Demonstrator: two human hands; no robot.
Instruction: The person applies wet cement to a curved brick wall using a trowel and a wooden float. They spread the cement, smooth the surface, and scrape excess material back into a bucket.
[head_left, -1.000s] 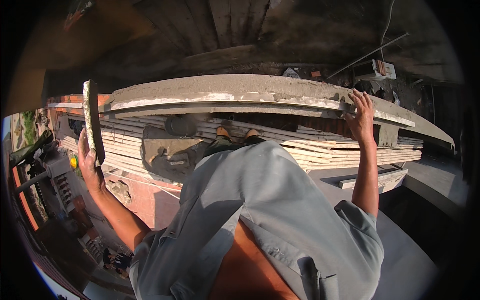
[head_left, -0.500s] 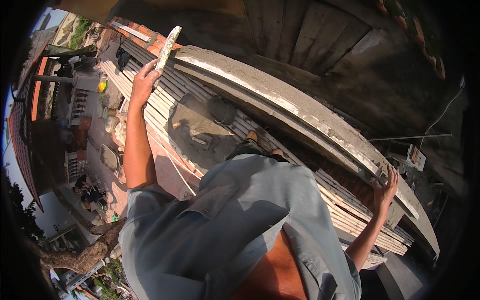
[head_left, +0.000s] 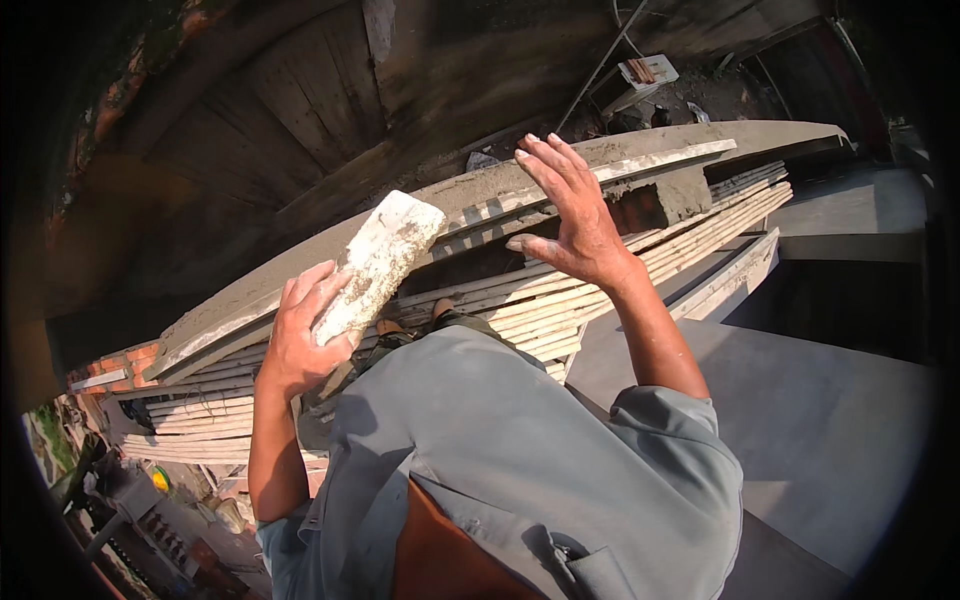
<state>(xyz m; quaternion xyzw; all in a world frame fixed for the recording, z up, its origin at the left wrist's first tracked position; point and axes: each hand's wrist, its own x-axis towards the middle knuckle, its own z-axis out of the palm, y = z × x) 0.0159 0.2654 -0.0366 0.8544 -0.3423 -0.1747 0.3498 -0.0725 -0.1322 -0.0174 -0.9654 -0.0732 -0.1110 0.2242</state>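
Observation:
My left hand is closed on a whitish plastering float, a flat oblong board crusted with mortar; its grip is hidden. The float is held tilted over the near side of a long cement ledge. Spread fingers show on my right hand, which holds nothing and hovers above the ledge's near side. A pale straight strip runs along the ledge edge, with finger shadows falling on it left of my right hand. Rough wet-looking cement hangs below the strip on the right.
Bamboo poles lie side by side beneath me, with my feet on or near them. A pale plank and a smooth grey surface lie to the right. Bricks show at the ledge's left end.
My view has swung to the right. My left hand has brought the float from the ledge's far left end in toward the middle. My right hand has come off the ledge, fingers spread.

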